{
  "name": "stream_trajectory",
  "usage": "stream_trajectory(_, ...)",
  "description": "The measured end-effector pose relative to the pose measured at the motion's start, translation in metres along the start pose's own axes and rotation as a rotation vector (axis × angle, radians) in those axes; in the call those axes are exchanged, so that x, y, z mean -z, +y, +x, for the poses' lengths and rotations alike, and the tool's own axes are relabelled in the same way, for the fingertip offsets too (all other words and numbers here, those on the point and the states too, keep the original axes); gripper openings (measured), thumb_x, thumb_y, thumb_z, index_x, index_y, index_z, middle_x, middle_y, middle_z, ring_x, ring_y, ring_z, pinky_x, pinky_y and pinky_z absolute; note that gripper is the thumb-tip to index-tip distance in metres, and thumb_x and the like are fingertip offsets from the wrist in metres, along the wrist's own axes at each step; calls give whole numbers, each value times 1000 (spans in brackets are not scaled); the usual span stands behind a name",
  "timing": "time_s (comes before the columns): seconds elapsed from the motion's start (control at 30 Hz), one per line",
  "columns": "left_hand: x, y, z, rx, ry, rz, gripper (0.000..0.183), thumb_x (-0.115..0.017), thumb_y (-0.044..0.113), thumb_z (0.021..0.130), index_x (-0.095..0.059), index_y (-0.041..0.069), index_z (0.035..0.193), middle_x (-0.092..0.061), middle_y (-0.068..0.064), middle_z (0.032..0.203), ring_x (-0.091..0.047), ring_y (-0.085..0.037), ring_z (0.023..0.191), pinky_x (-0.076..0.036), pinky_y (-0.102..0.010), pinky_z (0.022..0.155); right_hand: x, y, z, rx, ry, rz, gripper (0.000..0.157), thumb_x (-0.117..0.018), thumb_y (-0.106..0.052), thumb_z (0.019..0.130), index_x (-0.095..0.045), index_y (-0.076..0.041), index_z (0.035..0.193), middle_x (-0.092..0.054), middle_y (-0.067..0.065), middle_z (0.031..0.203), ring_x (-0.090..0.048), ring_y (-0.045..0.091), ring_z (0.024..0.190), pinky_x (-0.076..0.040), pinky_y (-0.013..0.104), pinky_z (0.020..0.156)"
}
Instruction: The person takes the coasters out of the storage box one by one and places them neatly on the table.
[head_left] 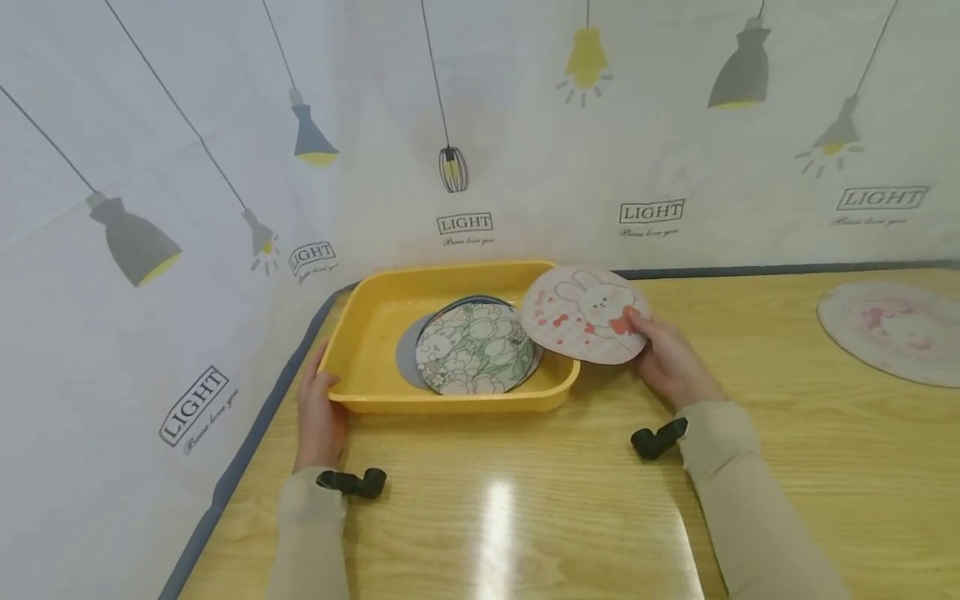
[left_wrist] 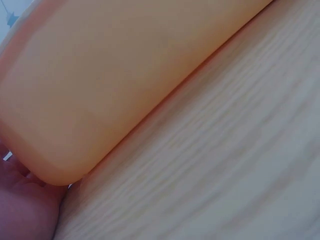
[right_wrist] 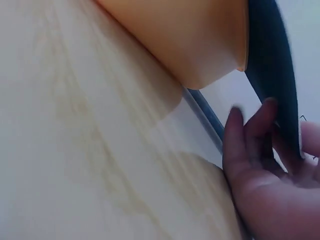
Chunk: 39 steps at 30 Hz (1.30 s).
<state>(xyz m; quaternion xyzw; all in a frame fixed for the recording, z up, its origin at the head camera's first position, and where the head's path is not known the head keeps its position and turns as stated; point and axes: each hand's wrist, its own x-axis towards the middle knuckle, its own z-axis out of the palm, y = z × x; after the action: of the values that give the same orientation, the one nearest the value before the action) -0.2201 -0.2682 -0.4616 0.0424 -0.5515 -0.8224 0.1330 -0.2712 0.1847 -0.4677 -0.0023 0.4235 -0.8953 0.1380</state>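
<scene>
The right hand [head_left: 672, 363] pinches a rabbit mat [head_left: 573, 315]; the left hand [head_left: 319, 418] apparently grips the yellow tray [head_left: 450, 404].

Beige sleeves [head_left: 761, 504], plain cuffs [head_left: 716, 437]; black stubby wrist cameras [head_left: 660, 439], one per arm.

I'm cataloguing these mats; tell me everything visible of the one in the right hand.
The mat is a thin, roundish pale-pink disc printed with a white rabbit, red bow and red marks; its underside looks dark. Its material is unclear. The right hand pinches its right edge, holding it raised and tilted; from the head view its left part overlaps the right end of the yellow tray. Whether they touch is uncertain.
</scene>
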Motion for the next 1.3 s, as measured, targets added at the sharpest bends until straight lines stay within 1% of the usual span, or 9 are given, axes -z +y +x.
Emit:
stream_trajectory(0.1,2,-1,-2,0,-4,2,58,-27,-5,83,-37,14,136,-35,-8,137,-35,-31,117,-39,-32,85,3,3,-3,4,-21,-22,55,-43,-19,93,-19,-10,142,-39,1,134,-43,9,112,-34,26,91)
stream_trajectory(0.23,4,-2,-3,10,20,-3,58,-27,-6,83,-39,15,136,-35,-7,136,-35,-31,118,-38,-32,86,2,1,-10,-17,-48,-89,51,-45,-17,93,-25,-7,139,-57,2,110,-55,12,88,-43,26,71)
stream_trajectory(0.37,4,-2,-2,16,34,-22,58,-28,-6,83,-41,16,135,-36,-6,136,-36,-30,117,-40,-30,83,-1,-5,-18,-48,-23,-219,48,-46,-12,92,-29,-4,136,-56,4,98,-54,12,72,-45,23,59)
stream_trajectory(0.43,4,-2,-2,14,32,-26,58,-28,-5,82,-41,16,135,-36,-6,136,-37,-29,116,-40,-30,82,-2,-8,-22,-58,-7,-266,48,-45,-8,92,-28,-4,136,-53,6,99,-54,13,71,-47,23,59)
stream_trajectory(0.53,5,-2,-1,15,26,-20,58,-29,-5,82,-40,16,135,-36,-6,136,-37,-29,115,-40,-30,82,-2,-13,-26,-60,4,-288,47,-43,-4,92,-27,-3,136,-51,9,102,-56,15,73,-49,25,63)
stream_trajectory(0.67,5,-2,-1,20,20,-12,59,-29,-4,81,-41,17,135,-37,-5,136,-36,-29,117,-39,-31,85,-2,-18,-28,-41,26,-267,44,-40,0,91,-28,0,134,-54,10,99,-58,14,70,-50,26,63)
stream_trajectory(0.93,4,-1,-1,25,30,-26,59,-27,-4,82,-38,15,136,-35,-5,137,-34,-28,120,-34,-34,92,2,-26,-31,-5,42,-118,45,-37,6,88,-28,0,132,-57,8,93,-58,14,63,-49,24,59)
stream_trajectory(1.2,-1,-1,1,32,40,-16,59,-27,-3,82,-36,15,137,-34,-3,138,-33,-25,121,-29,-35,95,14,-33,-37,18,28,-28,47,-41,2,90,-27,-5,135,-53,9,104,-56,15,71,-48,24,62)
stream_trajectory(1.3,1,-1,0,30,40,-8,59,-28,-3,82,-35,15,138,-33,-3,138,-33,-25,122,-30,-35,95,16,-34,-38,27,44,-11,45,-41,1,90,-30,-6,132,-54,7,101,-55,14,69,-47,23,62)
